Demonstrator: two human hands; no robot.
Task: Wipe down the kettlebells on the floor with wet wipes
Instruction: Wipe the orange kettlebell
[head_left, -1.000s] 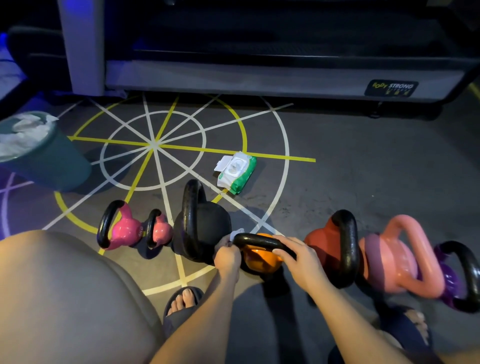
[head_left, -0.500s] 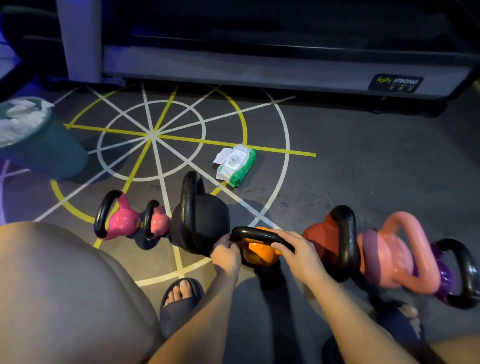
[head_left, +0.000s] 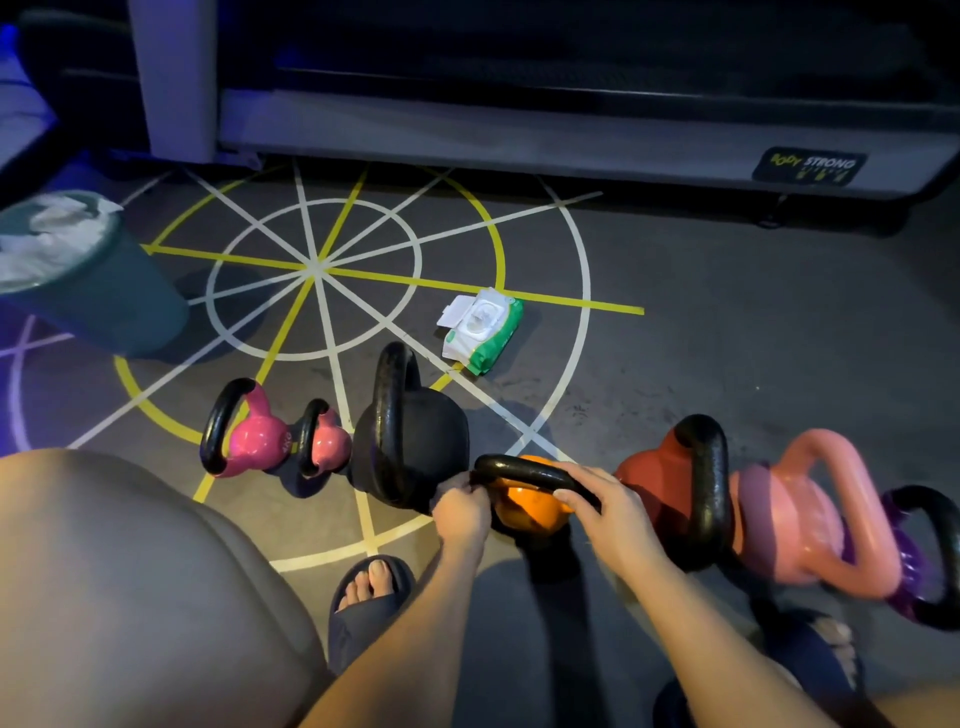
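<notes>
Several kettlebells stand in a row on the floor: two pink ones (head_left: 249, 441) (head_left: 330, 441), a big black one (head_left: 415, 441), an orange one (head_left: 530, 506), a red one (head_left: 649, 475), a light pink one (head_left: 789, 519) and a purple one (head_left: 909, 561). My left hand (head_left: 462, 512) pinches a wet wipe (head_left: 449, 487) against the left end of the orange kettlebell's black handle (head_left: 524, 470); the wipe is mostly hidden. My right hand (head_left: 608, 514) grips the right end of that handle.
An open pack of wet wipes (head_left: 483, 330) lies on the floor behind the row. A teal bin (head_left: 104, 301) with used wipes stands at the left. A machine base (head_left: 519, 135) runs along the back. My knee (head_left: 130, 597) and slippered foot (head_left: 371, 597) are close in front.
The wipe's white corner, visible above my left hand a second ago, is now tucked against the handle end. Both hands stay on the orange kettlebell's handle.
</notes>
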